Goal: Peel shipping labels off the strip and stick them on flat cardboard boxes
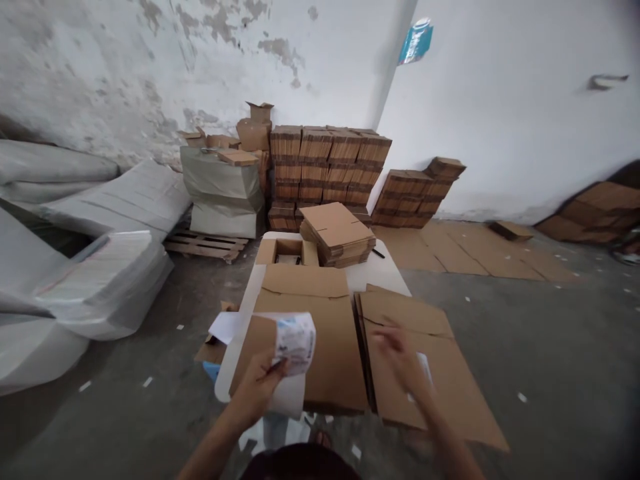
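Observation:
My left hand (263, 383) is closed on a sheet of printed labels (296, 340), with white backing paper hanging below the fingers. Under the sheet lies a flattened cardboard box (333, 343) on the white table (233, 357). My right hand (400, 353) is over a second pile of flattened boxes (450, 380) on the right; motion blurs its fingers, and I cannot tell whether they pinch anything. Beside that wrist, a white label (425, 368) shows on the top box, partly covered by the forearm.
Toward the table's back sit a stack of folded cartons (337, 230), an open small box (289, 252) and a black marker (379, 253). Bundled cardboard (327, 167) is piled by the wall. Plastic-wrapped bundles (105, 287) are at left. Paper scraps litter the floor.

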A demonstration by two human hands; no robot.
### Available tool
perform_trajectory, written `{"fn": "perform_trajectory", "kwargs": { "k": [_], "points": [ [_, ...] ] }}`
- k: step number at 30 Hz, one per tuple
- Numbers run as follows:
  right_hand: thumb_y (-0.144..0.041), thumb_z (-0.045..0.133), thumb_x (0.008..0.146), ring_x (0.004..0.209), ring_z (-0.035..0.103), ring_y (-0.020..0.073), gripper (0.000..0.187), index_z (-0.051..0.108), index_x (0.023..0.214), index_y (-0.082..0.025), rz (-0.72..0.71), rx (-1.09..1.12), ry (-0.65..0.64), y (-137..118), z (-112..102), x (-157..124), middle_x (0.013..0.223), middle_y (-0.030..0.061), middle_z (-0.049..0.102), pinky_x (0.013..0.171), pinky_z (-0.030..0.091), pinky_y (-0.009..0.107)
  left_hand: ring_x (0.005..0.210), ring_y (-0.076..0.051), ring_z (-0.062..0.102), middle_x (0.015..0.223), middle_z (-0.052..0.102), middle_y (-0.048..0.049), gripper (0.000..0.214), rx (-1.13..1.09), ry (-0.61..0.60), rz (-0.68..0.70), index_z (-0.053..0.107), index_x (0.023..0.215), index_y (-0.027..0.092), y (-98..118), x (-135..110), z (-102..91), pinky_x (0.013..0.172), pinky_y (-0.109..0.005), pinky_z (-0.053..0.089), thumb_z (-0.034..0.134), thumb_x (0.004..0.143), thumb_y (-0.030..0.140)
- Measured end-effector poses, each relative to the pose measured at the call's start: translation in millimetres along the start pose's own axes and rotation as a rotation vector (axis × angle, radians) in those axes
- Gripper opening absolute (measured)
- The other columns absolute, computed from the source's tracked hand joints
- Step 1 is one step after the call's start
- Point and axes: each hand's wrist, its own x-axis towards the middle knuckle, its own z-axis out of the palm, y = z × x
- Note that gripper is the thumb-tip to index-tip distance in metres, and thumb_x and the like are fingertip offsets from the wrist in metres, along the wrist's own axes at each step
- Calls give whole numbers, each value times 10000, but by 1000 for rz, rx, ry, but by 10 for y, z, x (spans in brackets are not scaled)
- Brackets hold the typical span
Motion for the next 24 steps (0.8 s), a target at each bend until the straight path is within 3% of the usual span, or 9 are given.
{"fn": "perform_trajectory", "kwargs": {
  "k": [1, 2, 5, 8, 12, 15, 17, 21, 24],
  "points": [
    [-338, 593, 708, 881, 633, 224, 377, 569, 1071, -240, -133, 132, -239, -260, 311, -86, 958, 65, 673, 822, 486, 404, 1037, -319, 590, 860, 736, -90, 135, 28, -28, -19, 749, 782, 147, 6, -23, 26, 960, -358, 429, 728, 666, 211],
    [-299, 612, 712, 927, 622, 209, 416, 547, 1119, -243, -235, 190, -371, -479, 572, -176, 1019, 51, 665, 850, 477, 380, 1019, -327, 593, 796, 733, -85, 95, 43, -49, -41, 749, 726, 148, 14, -46, 31, 945, -362, 439, 735, 646, 197],
    [-159, 548, 766, 955, 598, 193, 262, 584, 1017, -224, -387, 162, -444, -832, 1020, -422, 1006, 37, 661, 843, 455, 347, 980, -326, 620, 782, 731, -88, 196, -157, -138, -210, 745, 820, 136, 56, -108, -34, 857, -374, 492, 725, 667, 257],
    [-60, 501, 764, 936, 576, 192, 296, 582, 1008, -206, -532, 55, -430, -880, 1131, -600, 987, 46, 655, 826, 440, 340, 907, -301, 667, 858, 733, -120, 349, -487, -116, -392, 690, 1000, 108, 69, -113, -122, 757, -372, 533, 586, 804, 377],
    [-95, 537, 783, 927, 534, 190, 151, 593, 870, -205, -756, 63, -479, -998, 1023, -646, 928, 49, 610, 815, 424, 330, 822, -250, 701, 855, 732, -145, 316, -613, 189, -397, 613, 1096, 38, -44, 14, -380, 701, -323, 555, 462, 885, 218],
    [-217, 429, 891, 857, 538, 159, 120, 540, 847, -205, -629, 245, -336, -1124, 890, -415, 876, 39, 573, 764, 439, 294, 731, -197, 710, 783, 734, -114, 329, -539, 501, -274, 556, 1167, 22, -175, 91, -735, 657, -264, 559, 383, 918, 149],
    [-279, 370, 921, 769, 541, 151, 160, 505, 881, -201, -443, 201, -214, -1113, 916, -188, 814, 26, 568, 712, 449, 283, 705, -172, 711, 768, 739, -75, 335, -498, 605, -225, 529, 1211, 68, -257, 101, -918, 649, -240, 558, 358, 931, 136],
    [-247, 592, 763, 899, 562, 251, 153, 568, 891, -166, -286, -120, -191, -787, 1236, 55, 931, 100, 615, 828, 438, 422, 795, -242, 717, 801, 750, -98, 266, -395, 509, -261, 619, 1099, 106, -386, 76, -920, 718, -307, 566, 574, 841, 149],
    [-237, 689, 667, 1216, 398, 379, 415, 604, 1072, -220, -352, -306, -166, -390, 1346, -1, 1285, 147, 499, 987, 267, 589, 957, -295, 682, 856, 752, -121, 279, -362, 419, -284, 654, 1035, 123, -422, 57, -775, 803, -353, 552, 676, 757, 134]
  ]
}}
